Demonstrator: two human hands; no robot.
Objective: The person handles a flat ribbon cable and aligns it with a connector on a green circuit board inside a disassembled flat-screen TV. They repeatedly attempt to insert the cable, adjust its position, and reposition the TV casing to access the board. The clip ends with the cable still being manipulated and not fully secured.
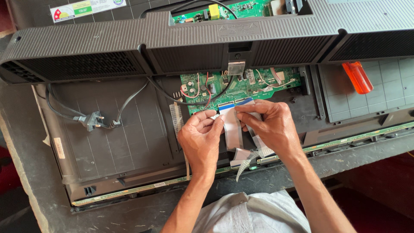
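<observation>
**Two hands work a flat ribbon cable on an opened television**

A person's left hand (200,140) and right hand (269,127) meet over a wide, pale grey flat ribbon cable (231,125), each hand's grip closed on it: the left pinches its near edge between thumb and fingers, the right presses fingertips on its upper end, just below the green circuit board (235,84). The cable runs from the board's lower edge down toward the screen's bottom rail, and a second ribbon strip (243,166) curls loose beneath the wrists. The flat dark back panel of the television (108,142) lies face down on the grey tabletop (26,172), which keeps the board facing up. The ribbed black plastic rear cover (86,47) rests tilted over the top edge (lifted clear, it exposes the electronics). A black power plug with its cord (92,121) lies on the panel at left; an orange-handled screwdriver (357,77) sits well apart at right.
</observation>
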